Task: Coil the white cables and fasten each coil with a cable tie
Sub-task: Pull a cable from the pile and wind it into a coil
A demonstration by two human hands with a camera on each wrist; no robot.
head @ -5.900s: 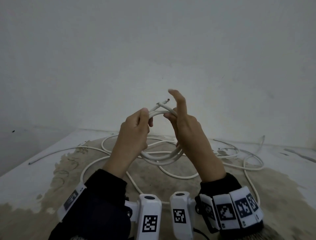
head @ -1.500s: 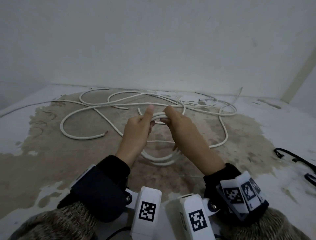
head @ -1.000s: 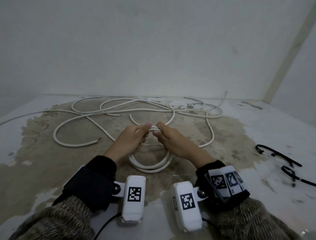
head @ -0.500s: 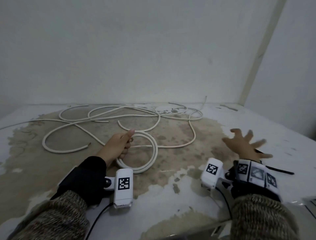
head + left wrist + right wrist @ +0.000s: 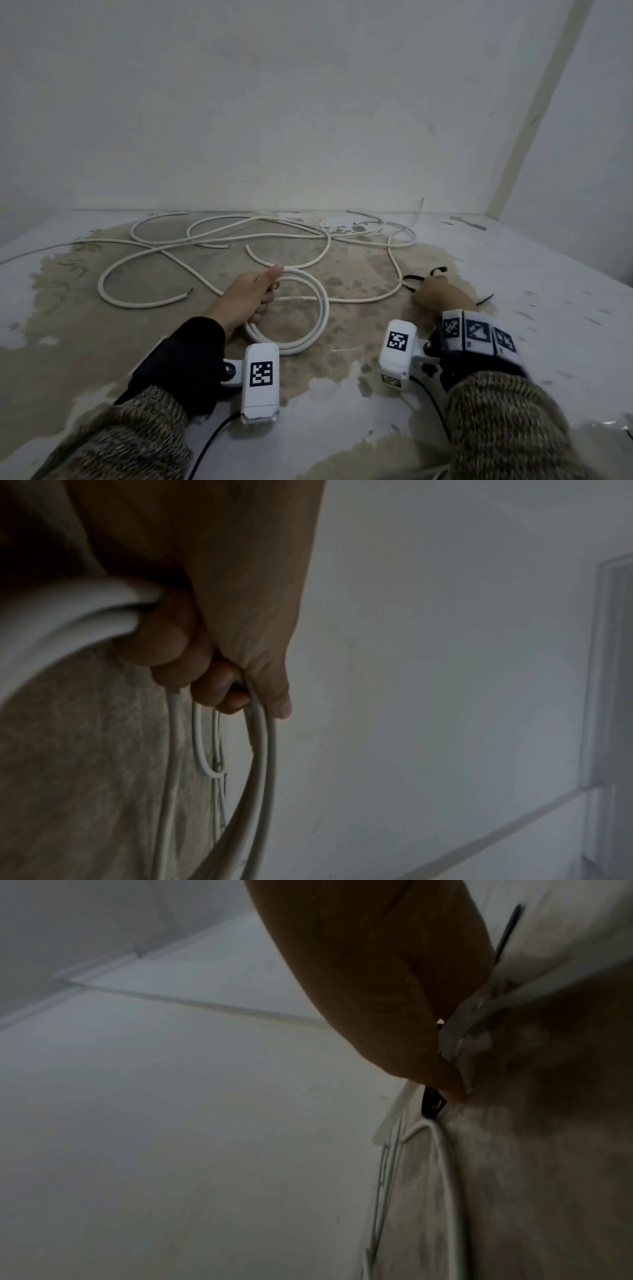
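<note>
A coil of white cable (image 5: 320, 310) lies against the stained floor at centre. My left hand (image 5: 251, 296) grips its left side, thumb laid along the top; in the left wrist view the curled fingers (image 5: 192, 669) wrap the coil strands (image 5: 263, 750). My right hand (image 5: 442, 293) is to the right, closed on black cable ties (image 5: 436, 271) whose ends stick out past the fingers and behind the wrist. The right wrist view shows a black cable tie (image 5: 432, 1103) under my thumb tip. More loose white cables (image 5: 239, 236) sprawl behind.
A wall stands close behind the cables, and a side wall meets it at a corner (image 5: 493, 212) on the right. The floor (image 5: 342, 394) is white with a brown worn patch. A long loose cable end (image 5: 144, 303) lies left of the coil.
My right hand let go of the coil, reached out to the right with spread fingers, and now holds black cable ties nearer the coil. My left hand lowered the coil to the floor.
</note>
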